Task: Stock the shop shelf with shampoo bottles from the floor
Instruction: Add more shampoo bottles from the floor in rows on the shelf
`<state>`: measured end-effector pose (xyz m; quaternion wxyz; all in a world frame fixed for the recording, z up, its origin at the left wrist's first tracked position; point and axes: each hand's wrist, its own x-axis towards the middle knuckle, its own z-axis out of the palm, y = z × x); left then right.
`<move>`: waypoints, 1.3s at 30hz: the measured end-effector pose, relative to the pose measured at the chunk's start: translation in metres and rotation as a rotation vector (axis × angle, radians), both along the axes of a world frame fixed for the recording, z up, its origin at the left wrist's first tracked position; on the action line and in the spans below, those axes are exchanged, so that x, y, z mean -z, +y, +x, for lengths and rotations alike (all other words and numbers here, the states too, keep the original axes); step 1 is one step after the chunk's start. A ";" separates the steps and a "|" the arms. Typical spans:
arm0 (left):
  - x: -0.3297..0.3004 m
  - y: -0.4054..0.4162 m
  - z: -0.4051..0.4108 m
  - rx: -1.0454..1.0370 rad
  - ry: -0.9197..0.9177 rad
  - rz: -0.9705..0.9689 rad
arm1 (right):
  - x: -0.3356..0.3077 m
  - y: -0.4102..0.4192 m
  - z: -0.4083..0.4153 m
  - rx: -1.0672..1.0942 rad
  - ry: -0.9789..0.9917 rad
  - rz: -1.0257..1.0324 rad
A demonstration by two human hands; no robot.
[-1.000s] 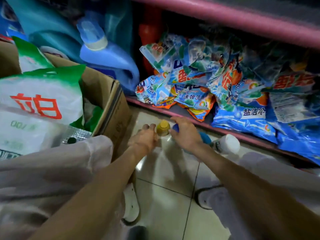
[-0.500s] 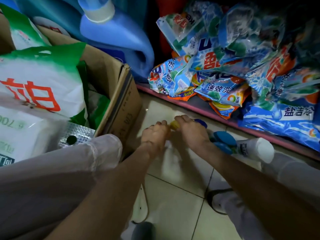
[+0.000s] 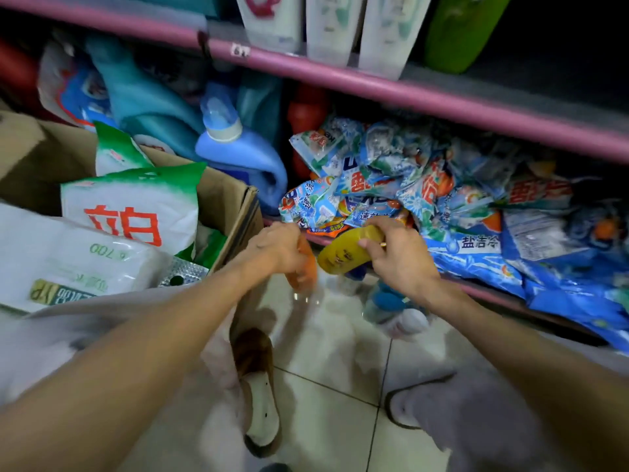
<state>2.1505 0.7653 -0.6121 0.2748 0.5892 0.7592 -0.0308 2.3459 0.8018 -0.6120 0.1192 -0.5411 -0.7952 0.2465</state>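
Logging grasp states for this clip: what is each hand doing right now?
Left hand: grips an orange bottle, blurred.
Right hand: grips a yellow bottle, lifted off the floor.

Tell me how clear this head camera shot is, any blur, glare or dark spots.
Head view: motion blur smears the orange bottle in the left hand and the trouser legs; the yellow bottle in the right hand is somewhat sharper. Glare patches sit on the floor tiles. The recess under the pink shelf edge is dim, and that edge bows from the wide lens.
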 end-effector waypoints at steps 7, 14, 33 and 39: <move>-0.146 -0.004 0.022 0.168 -0.076 0.346 | -0.140 -0.039 0.065 -0.028 0.074 0.349; -0.259 0.002 0.051 0.168 -0.282 0.752 | -0.272 -0.031 0.113 0.107 0.162 0.680; -0.300 0.089 0.082 0.096 -0.161 0.921 | -0.272 0.086 0.125 0.284 0.051 0.535; -0.298 0.105 0.091 0.175 -0.075 0.867 | -0.253 0.071 0.092 0.197 -0.085 0.940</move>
